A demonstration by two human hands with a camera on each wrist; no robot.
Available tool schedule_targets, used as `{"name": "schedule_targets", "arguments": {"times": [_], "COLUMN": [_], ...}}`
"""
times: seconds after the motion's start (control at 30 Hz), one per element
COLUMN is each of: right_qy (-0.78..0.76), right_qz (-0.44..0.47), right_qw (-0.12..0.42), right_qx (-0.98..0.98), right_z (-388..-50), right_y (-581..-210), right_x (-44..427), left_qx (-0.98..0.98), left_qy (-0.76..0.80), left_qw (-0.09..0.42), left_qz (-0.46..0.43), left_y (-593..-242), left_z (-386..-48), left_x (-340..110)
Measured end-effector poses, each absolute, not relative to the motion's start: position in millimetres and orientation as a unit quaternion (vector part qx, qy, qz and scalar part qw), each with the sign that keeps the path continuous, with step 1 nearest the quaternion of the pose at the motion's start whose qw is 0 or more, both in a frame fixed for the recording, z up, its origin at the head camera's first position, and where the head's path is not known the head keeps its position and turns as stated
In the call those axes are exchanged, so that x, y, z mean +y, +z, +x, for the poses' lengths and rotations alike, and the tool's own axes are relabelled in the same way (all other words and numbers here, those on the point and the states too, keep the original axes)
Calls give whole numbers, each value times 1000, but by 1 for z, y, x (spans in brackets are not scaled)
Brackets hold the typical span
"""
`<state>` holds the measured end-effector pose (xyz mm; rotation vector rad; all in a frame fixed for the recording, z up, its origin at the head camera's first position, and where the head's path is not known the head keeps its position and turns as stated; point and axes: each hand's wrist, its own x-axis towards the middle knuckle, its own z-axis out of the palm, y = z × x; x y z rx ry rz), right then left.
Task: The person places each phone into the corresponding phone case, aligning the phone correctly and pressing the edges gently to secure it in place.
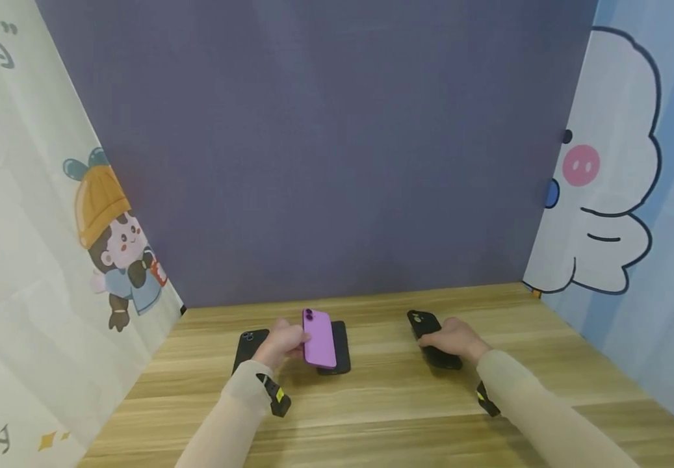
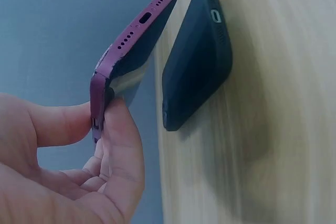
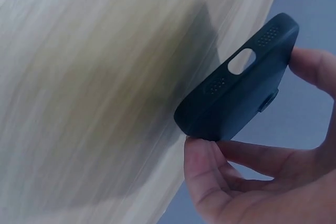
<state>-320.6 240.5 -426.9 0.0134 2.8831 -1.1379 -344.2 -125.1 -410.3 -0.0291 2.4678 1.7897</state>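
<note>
My left hand (image 1: pixel 280 340) pinches a purple phone (image 1: pixel 320 343) by its side edge, thumb on one face and fingers on the other. The phone is tilted above the table, its back with cameras facing up in the head view. Beside and partly behind it lies a black phone-shaped slab (image 2: pixel 197 61) with a port opening; whether it is a phone or a case I cannot tell. My right hand (image 1: pixel 459 339) grips a black phone case (image 3: pixel 236 87) by its edges, raised and tilted. Pale wood shows through the case's bottom cutout (image 3: pixel 242 61).
A dark phone (image 1: pixel 247 348) with camera lenses lies left of my left hand, partly hidden by it. The wooden table (image 1: pixel 372 409) ends at a dark backdrop (image 1: pixel 325 162). Printed cloth hangs at both sides. Each wrist wears a black strap.
</note>
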Motion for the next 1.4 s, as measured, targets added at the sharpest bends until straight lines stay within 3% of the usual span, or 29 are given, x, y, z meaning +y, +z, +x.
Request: {"name": "schedule_targets", "arguments": {"times": [0.77,1.4], "right_qy": [-379,-403], "right_qz": [-25,-32], "right_qw": [0,-7], "right_qx": [925,915], "right_z": [-308,-307], "right_y": [-416,-407], "right_x": [190,164], "left_qx": [762,745], "left_qy": [643,660], "left_qw": [71,91], "left_qz": [12,37], "left_y": [-426,-416], "left_z": [-338,-330], "left_x": [-92,-72]}}
